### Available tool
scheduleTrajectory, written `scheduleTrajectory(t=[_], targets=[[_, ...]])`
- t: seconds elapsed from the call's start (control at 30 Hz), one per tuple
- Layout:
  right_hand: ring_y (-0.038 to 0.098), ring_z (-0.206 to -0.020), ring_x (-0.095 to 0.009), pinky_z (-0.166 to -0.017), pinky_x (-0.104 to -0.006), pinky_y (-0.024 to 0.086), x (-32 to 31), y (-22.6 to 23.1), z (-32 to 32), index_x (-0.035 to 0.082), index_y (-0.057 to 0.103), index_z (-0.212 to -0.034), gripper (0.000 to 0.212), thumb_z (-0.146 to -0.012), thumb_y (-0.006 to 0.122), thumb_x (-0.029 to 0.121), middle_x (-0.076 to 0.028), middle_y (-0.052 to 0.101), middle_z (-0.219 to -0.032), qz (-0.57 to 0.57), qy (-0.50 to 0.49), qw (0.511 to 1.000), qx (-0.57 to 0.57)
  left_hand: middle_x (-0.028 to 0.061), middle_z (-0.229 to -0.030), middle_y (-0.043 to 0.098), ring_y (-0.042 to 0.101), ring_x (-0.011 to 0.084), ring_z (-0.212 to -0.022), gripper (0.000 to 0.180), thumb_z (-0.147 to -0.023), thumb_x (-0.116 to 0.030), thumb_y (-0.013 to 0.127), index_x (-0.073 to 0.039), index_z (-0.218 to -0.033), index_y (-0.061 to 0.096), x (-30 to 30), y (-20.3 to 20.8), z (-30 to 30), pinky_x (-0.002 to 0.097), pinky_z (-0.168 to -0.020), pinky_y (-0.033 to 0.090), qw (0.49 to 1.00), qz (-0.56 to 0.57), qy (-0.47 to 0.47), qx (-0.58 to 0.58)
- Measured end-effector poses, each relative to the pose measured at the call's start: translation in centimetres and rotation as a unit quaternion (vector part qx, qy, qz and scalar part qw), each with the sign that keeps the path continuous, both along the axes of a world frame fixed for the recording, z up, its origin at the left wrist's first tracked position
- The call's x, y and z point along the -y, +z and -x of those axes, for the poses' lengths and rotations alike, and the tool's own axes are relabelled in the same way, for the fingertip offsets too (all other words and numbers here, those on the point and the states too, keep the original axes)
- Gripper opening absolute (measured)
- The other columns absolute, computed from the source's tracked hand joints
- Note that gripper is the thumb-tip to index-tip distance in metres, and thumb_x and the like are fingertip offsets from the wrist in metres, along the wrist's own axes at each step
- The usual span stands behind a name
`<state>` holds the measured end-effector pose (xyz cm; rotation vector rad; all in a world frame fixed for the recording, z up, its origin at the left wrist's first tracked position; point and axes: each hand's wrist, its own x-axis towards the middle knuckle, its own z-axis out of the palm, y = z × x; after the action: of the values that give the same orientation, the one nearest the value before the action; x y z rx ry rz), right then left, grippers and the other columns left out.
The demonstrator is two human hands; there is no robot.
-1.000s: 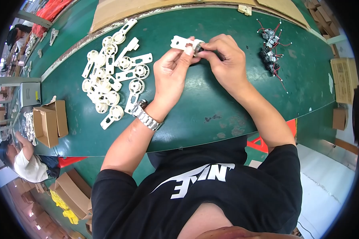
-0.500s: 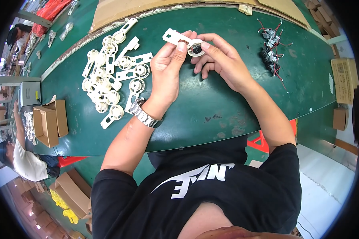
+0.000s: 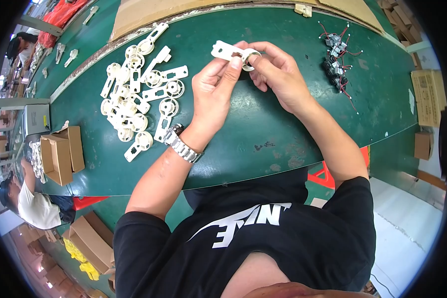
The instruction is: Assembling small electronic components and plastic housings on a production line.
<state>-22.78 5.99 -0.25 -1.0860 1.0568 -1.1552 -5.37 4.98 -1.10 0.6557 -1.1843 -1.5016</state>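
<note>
Bright, diffuse indoor light, a soft sheen lies across the green tabletop (image 3: pixel 241 107), the held white part (image 3: pixel 228 51) looks pale and nearly washed out, centre fairly sharp, fisheye bends straight edges, far left turns soft, bluish fringing rims black corners

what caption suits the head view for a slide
Left hand and right hand hold a white part above a green table, similar parts piled left, wired components right.
</note>
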Motion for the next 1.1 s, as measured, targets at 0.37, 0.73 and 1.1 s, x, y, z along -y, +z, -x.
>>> scheduleTrajectory(t=[0.37,0.73,1.1], targets=[[0.066,-0.076,-0.011,-0.062,-0.0261,0.055,0.0,-0.5,-0.4,0.000,0.063,-0.133,0.037,-0.106,0.066,0.025,-0.006,0.070,-0.091,0.022,0.032,0.995,0.087,0.0120,-0.131,0.070,0.063,0.0114,-0.102,0.039,-0.109,-0.023,0.061,0.004,-0.137,0.064,-0.4,0.3,-0.2,0.0299,-0.094,0.053,0.998,-0.016,-0.055,-0.007],[0.068,-0.080,-0.016,-0.072,-0.0317,0.059,0.1,1.6,-0.1,0.000,0.059,-0.138,0.044,-0.109,0.060,0.032,-0.011,0.071,-0.100,-0.091,0.089,0.978,0.165,0.0162,-0.153,0.055,0.060,0.0184,-0.128,0.037,-0.110,-0.026,0.059,0.000,-0.135,0.066,0.5,0.0,-0.6,0.0346,-0.104,0.050,0.998,-0.062,-0.008,-0.020],[0.066,-0.078,-0.012,-0.068,-0.0283,0.058,0.0,0.3,-0.1,-0.002,0.061,-0.136,0.038,-0.105,0.064,0.020,-0.009,0.071,-0.095,-0.011,0.063,0.998,0.013,0.0093,-0.132,0.065,0.060,0.0127,-0.110,0.038,-0.110,-0.022,0.060,0.001,-0.140,0.064,0.0,0.2,0.0,0.0297,-0.096,0.051,0.999,-0.048,0.000,-0.011]])
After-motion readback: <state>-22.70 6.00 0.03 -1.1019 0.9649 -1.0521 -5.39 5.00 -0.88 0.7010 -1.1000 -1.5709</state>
